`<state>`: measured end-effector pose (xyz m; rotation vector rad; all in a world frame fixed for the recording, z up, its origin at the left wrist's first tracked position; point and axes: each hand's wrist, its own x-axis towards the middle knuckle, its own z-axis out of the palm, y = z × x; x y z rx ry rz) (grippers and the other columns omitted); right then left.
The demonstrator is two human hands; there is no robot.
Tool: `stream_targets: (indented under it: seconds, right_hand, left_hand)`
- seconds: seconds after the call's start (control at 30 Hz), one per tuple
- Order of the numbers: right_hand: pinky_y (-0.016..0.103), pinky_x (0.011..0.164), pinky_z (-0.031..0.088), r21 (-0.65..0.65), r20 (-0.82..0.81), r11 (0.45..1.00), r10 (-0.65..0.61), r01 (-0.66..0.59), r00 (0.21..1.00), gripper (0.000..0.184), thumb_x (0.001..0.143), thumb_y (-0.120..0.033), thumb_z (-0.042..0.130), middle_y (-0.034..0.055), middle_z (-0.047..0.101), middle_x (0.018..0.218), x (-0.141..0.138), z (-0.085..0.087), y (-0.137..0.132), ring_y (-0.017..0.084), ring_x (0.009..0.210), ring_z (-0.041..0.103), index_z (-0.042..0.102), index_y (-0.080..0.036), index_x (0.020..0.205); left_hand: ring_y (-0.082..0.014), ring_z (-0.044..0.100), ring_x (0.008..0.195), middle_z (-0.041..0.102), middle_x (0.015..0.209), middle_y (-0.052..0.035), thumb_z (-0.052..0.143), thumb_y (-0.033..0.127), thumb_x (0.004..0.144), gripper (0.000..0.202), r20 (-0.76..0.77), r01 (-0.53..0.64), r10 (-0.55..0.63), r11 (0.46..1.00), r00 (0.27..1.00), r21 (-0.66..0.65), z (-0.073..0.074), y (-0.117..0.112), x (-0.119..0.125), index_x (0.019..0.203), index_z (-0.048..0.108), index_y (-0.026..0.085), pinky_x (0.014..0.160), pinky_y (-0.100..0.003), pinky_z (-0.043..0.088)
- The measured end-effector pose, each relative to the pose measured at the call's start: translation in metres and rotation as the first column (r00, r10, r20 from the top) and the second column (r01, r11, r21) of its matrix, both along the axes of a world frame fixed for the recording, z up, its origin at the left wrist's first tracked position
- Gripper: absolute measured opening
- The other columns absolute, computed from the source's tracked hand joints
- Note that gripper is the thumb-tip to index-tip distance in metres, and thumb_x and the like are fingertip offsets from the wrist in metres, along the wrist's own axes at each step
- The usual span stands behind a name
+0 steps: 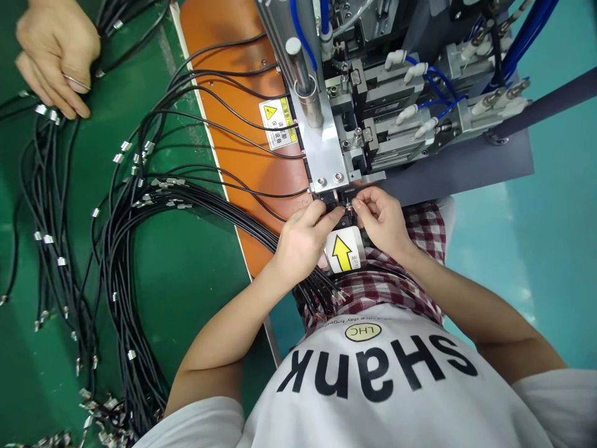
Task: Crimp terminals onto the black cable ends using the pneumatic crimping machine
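Both my hands work at the front of a metal machine (373,112). My left hand (301,239) is closed, its fingers pinching a black cable end at the machine's small black fixture (342,208). My right hand (380,218) is closed in a pinch on thin wire ends at the same fixture. A bundle of black cables (321,292) with bare tips runs under my left hand toward my lap. A white label with a yellow arrow (344,252) sits between my hands.
Many black cables with silver clips (140,205) spread over the green mat (196,274) and the orange plate (224,37). Another person's hand (56,56) rests on cables at the top left. A yellow warning sticker (278,122) is on the machine. Blue floor lies at right.
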<state>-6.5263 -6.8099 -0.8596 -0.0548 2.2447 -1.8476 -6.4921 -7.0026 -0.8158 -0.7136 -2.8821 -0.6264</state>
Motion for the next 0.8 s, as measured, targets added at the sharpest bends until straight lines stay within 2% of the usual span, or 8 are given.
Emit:
stream_targets:
  seconds: [0.23, 0.47, 0.8]
  right_hand:
    - [0.026, 0.054, 0.04, -0.105, 0.003, 0.994, -0.01, 0.01, 1.0, 0.018, 0.094, -0.036, 0.061, -0.0011, 0.056, 0.069, 0.0018, 0.0051, -0.0035, 0.012, 0.059, 0.052, 0.057, -0.021, 0.086]
    - [0.027, 0.053, 0.038, -0.13, 0.024, 0.991, 0.018, -0.015, 1.0, 0.022, 0.094, -0.041, 0.062, -0.0019, 0.054, 0.067, 0.0012, 0.0066, -0.0034, 0.011, 0.055, 0.049, 0.056, -0.022, 0.086]
    - [0.028, 0.053, 0.04, -0.054, 0.019, 0.999, -0.008, 0.009, 1.0, 0.02, 0.094, -0.039, 0.061, -0.0007, 0.055, 0.068, 0.0012, 0.0016, -0.0027, 0.013, 0.058, 0.052, 0.056, -0.022, 0.086]
  left_hand:
    - [-0.0175, 0.059, 0.082, 0.06, 0.095, -0.0078, 0.026, 0.026, 0.107, 0.044, 0.024, -0.006, 0.006, 1.0, 1.0, -0.022, 0.0011, -0.0001, 0.0005, 0.127, 0.064, 0.014, 0.074, -0.029, 0.053]
    - [-0.0178, 0.059, 0.081, 0.061, 0.097, -0.0086, 0.028, 0.026, 0.106, 0.043, 0.035, 0.0, 0.0, 1.0, 0.999, 0.0, 0.0009, -0.0011, 0.0011, 0.127, 0.064, 0.014, 0.076, -0.031, 0.054]
    - [-0.0178, 0.06, 0.082, 0.061, 0.098, -0.0081, 0.03, 0.024, 0.106, 0.041, 0.025, 0.007, -0.006, 1.0, 1.0, -0.014, 0.0006, -0.0013, 0.0009, 0.127, 0.063, 0.014, 0.077, -0.03, 0.053]
